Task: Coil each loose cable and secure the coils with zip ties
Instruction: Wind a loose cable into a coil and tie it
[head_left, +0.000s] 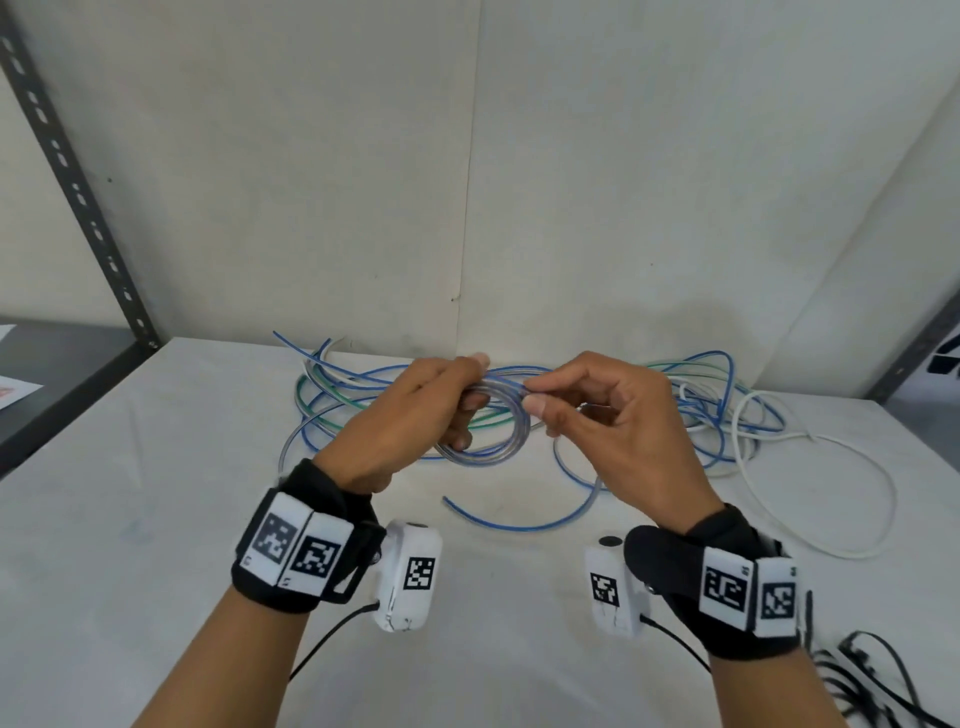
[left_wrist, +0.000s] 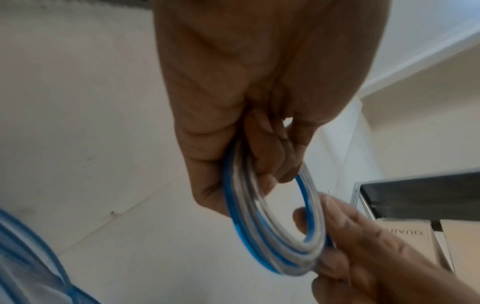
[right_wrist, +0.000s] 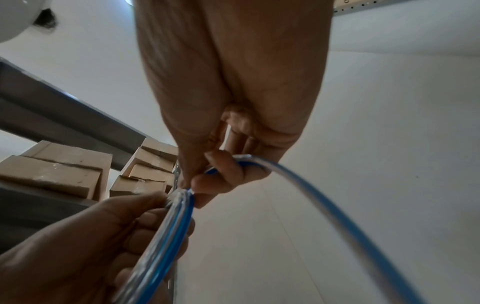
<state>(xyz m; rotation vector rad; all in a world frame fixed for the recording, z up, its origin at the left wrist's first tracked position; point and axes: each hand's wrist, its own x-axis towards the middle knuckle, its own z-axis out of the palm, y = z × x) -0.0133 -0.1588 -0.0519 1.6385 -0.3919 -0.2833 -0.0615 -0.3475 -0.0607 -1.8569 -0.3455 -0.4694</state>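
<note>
Coiling in progress above the desk: the left hand has its fingers curled through a small coil of blue-and-clear cable, held upright between the two hands. The right hand pinches the cable at the coil's right edge, touching it — the free tail trails down from there to the desk. The tangled loose cables lie just behind; the black zip ties lie nearer the right hand.

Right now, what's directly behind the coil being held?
Behind the coil, held in both hands' grip, left hand and right hand, lies the loose cable pile on the table. The hands cover the pile's middle.
</note>
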